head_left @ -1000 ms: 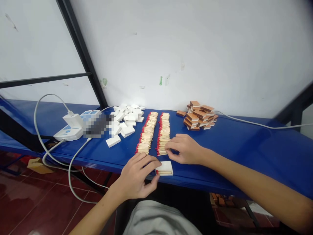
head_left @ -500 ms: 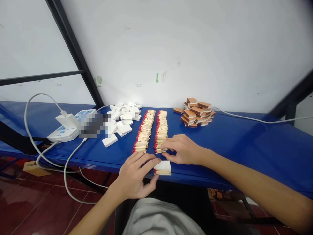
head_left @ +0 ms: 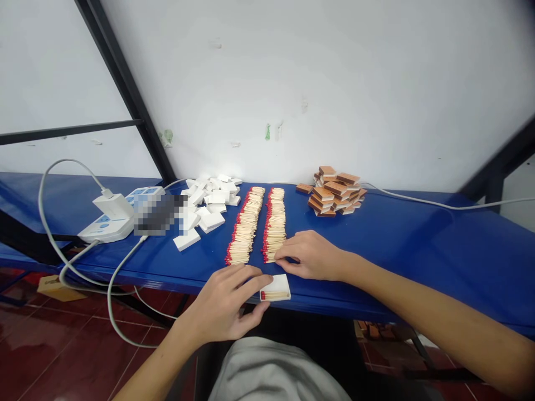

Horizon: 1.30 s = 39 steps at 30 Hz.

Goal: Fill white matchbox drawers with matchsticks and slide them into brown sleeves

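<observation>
A white matchbox tray (head_left: 281,283) lies at the table's front edge with a few red-tipped matches (head_left: 276,296) along its near side. The thumb and index finger of my left hand (head_left: 234,301) grip its left end. My right hand (head_left: 309,255) pinches at the near end of the right-hand row of matchsticks (head_left: 275,223); how many it has between the fingertips is hidden. Alongside runs a second row of matchsticks (head_left: 246,225), its red heads also facing left.
White trays (head_left: 211,200) lie in a loose heap at the back left. Brown matchboxes (head_left: 336,191) are piled at the back right. Further left are a power strip (head_left: 106,228), a white cable (head_left: 112,301) and a blurred dark object (head_left: 161,214). A black frame post (head_left: 129,89) rises behind.
My right thumb and fingertips have closed together at the near end of the right-hand match row. My left hand stays at the tray.
</observation>
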Tool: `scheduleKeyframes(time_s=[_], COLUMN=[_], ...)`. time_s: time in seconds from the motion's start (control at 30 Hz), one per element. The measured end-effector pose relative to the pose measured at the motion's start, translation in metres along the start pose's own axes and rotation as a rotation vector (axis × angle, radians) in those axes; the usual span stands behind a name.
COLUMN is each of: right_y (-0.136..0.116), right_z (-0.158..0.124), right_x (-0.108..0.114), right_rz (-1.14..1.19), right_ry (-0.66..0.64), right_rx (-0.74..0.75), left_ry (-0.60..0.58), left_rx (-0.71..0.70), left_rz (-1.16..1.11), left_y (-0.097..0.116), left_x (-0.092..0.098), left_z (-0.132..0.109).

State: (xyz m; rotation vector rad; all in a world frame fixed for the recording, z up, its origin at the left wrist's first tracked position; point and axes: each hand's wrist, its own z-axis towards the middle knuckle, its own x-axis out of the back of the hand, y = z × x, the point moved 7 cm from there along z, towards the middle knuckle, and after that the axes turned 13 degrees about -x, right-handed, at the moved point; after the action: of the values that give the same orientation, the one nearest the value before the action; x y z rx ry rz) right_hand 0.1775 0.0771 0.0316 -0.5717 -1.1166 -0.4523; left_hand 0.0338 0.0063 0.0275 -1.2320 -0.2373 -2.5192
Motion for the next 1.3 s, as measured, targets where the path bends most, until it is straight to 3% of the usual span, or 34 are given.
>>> scheduleKeyframes(time_s=[0.5, 0.87, 1.3], right_y=[-0.004, -0.007, -0.009], right_z=[0.000, 0.000, -0.001], right_x=[-0.001, 0.011, 0.005], right_rz=[0.097, 0.074, -0.059], right_ry=[-0.102, -0.090, -0.130], right_rx=[-0.071, -0.028, 0.016], left_ry=[0.114, 0.088, 0.088], left_rx=[-0.022, 0.006, 0.033], left_rz=[0.015, 0.003, 0.018], left_y=[0.000, 0.000, -0.002], left_x=[0.000, 0.001, 0.001], left_z=[-0.007, -0.005, -0.004])
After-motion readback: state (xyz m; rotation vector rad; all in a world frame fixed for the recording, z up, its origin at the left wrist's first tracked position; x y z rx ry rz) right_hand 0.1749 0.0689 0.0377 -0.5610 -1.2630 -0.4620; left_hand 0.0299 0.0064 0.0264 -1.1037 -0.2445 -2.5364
